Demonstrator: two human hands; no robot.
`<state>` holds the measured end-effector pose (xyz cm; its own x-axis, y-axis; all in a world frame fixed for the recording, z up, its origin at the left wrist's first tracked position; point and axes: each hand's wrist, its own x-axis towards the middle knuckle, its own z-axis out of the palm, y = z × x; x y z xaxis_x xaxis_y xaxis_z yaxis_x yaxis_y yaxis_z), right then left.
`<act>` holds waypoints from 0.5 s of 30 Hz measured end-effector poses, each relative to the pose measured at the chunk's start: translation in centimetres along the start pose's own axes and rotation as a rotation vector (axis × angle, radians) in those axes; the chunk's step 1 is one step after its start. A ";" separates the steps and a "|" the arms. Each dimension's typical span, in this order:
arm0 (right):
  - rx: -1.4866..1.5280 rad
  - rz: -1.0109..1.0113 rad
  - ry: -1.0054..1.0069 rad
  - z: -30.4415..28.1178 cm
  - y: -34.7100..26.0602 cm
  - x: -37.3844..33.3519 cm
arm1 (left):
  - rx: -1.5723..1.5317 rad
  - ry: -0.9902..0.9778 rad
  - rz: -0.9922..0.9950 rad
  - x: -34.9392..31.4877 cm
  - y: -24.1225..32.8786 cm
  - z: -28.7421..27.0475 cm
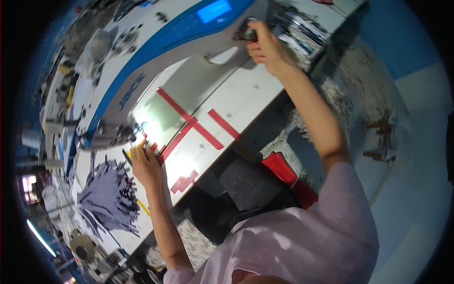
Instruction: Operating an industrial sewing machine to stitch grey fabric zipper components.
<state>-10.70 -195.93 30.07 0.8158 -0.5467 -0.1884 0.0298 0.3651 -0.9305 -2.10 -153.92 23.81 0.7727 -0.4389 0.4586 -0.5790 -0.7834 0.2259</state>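
A white and blue sewing machine (156, 52) stretches across the table, with a lit blue screen on its arm. My right hand (267, 49) reaches to its far right end, fingers curled round the dark handwheel (243, 32). Beside the brightly lit needle area (150, 128), my left hand (145, 165) has its fingers bent and drawn together. Whatever they pinch is too small and blurred to name. A thin black pointed piece (126, 156) shows next to these fingers. Left of that hand lies a fanned bundle of grey-purple fabric strips (109, 196).
Red tape strips (177, 142) mark the white tabletop (255, 90). Metal tools and small items (302, 35) lie beyond my right hand. Black cloth (246, 182) and a red cloth (280, 166) are by my lap. Fabric scraps (331, 104) are heaped below the table's right edge.
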 end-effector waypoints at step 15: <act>0.167 0.218 -0.212 -2.3 -0.3 0.3 | -0.208 0.068 -0.075 -3.1 0.3 -3.2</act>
<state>-11.81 -197.91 29.56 0.9149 -0.2798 -0.2910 -0.0783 0.5842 -0.8078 -5.51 -151.32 25.21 0.8001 -0.3470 0.4892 -0.5676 -0.7017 0.4306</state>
